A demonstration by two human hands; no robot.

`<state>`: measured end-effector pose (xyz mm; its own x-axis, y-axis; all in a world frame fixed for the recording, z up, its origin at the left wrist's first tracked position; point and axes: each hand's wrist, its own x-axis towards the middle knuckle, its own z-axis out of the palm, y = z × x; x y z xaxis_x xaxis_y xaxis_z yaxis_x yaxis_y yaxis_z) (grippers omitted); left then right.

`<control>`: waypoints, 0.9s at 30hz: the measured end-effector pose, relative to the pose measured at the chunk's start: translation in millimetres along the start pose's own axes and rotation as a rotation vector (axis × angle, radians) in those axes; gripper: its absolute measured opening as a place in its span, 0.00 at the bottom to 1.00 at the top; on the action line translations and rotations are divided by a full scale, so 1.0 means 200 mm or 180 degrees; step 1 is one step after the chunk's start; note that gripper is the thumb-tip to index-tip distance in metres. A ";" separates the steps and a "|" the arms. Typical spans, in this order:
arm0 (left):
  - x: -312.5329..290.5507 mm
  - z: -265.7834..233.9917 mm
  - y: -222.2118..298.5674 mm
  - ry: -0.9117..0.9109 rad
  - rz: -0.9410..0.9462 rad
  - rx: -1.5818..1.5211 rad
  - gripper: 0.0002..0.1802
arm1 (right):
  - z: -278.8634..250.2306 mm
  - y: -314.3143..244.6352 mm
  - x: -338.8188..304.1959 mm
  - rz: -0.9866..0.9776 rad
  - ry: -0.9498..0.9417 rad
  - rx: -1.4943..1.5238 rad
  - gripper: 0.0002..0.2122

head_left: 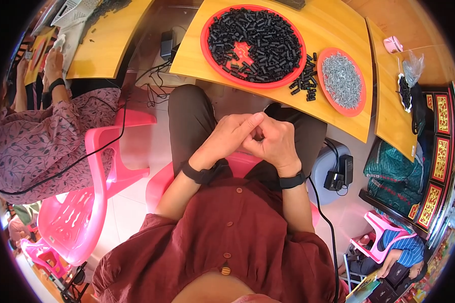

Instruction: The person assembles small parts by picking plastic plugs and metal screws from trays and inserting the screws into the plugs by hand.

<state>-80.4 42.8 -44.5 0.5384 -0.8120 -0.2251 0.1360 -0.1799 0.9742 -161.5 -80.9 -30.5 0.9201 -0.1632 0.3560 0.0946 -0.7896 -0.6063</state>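
Over my lap, my left hand point(231, 133) and my right hand point(276, 139) meet with their fingertips pressed together. Both are closed, and whatever lies between the fingers is hidden. In front of them a yellow wooden table point(333, 117) carries a round red tray point(205, 44) heaped with small black cylindrical plastic parts point(273, 44). Several loose black parts point(305, 80) lie between that tray and an orange-red plate point(352, 111). Small silvery metal pieces, resembling screws point(342, 78), fill the plate.
A co-worker in a patterned purple top point(45, 131) sits at another table on the left, near a pink chair point(73, 222). Black cables point(156, 76) trail on the floor. At right are a grey-blue stool point(324, 174) with black adapters and a green sack point(394, 171).
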 end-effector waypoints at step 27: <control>0.01 -0.01 0.00 -0.0046 -0.0447 -0.1009 0.21 | -0.02 0.04 0.00 -0.0024 -0.0208 -0.0525 0.11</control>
<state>-77.1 43.0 -45.0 0.4845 -0.7999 -0.3542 0.4606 -0.1110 0.8806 -162.4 -88.9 -32.1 0.9429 -0.1224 0.3099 0.0428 -0.8778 -0.4771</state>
